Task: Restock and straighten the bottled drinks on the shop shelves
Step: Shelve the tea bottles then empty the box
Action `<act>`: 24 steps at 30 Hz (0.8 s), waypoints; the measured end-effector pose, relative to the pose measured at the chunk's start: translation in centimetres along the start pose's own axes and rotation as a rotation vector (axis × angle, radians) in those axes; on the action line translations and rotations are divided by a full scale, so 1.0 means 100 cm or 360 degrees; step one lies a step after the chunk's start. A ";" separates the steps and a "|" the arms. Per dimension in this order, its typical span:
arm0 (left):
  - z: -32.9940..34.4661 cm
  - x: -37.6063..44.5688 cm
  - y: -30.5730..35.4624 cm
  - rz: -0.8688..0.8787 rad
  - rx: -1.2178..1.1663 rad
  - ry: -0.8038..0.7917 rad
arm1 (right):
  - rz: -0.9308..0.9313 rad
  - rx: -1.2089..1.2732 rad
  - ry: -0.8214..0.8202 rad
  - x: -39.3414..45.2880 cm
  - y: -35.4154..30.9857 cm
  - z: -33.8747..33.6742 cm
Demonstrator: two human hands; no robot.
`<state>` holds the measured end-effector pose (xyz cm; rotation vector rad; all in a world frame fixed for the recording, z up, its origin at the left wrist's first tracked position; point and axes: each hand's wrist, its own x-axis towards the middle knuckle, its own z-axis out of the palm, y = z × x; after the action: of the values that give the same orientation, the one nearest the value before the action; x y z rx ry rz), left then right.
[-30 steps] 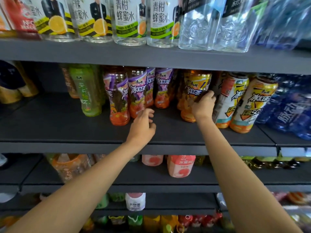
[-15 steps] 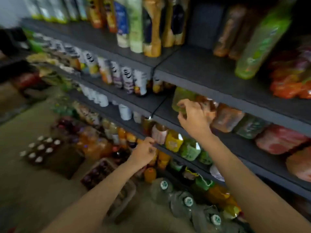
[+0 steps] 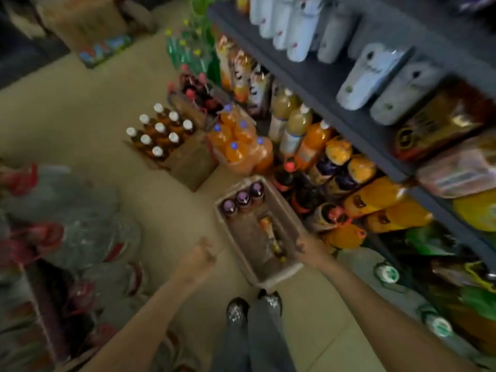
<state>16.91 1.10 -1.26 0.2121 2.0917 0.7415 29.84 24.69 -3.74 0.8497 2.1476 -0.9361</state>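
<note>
Bottled drinks (image 3: 243, 196), purple-capped, standing in an open cardboard box (image 3: 279, 273) on the tan floor (image 3: 80, 124) at 12 o'clock from the shoes (image 3: 236, 312). Left hand (image 3: 200, 255) loosely curled, holding nothing; right hand (image 3: 304, 247) at the box's rim, grip too blurred to tell. Beyond, at 11 o'clock, white-capped bottles (image 3: 159, 130). Dark shelves (image 3: 357, 130) at 2 o'clock; labels unreadable.

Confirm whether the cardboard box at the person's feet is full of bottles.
No: the cardboard box holds only three purple-capped bottles and a few others.
</note>
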 end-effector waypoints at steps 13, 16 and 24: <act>0.137 0.289 -0.157 0.0584 0.0221 0.0536 | 0.0493 -0.0320 0.0066 0.355 0.117 0.216; 0.148 0.311 -0.171 0.0751 0.0308 0.0635 | 0.0571 -0.0080 0.0148 0.377 0.131 0.242; 0.118 0.266 -0.086 0.0934 0.0774 0.0136 | 0.0005 -0.0856 -0.0501 0.274 0.022 0.085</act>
<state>11.39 9.97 -29.72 1.1127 2.2825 0.5581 17.88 27.40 -29.74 0.4067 1.9729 -0.4141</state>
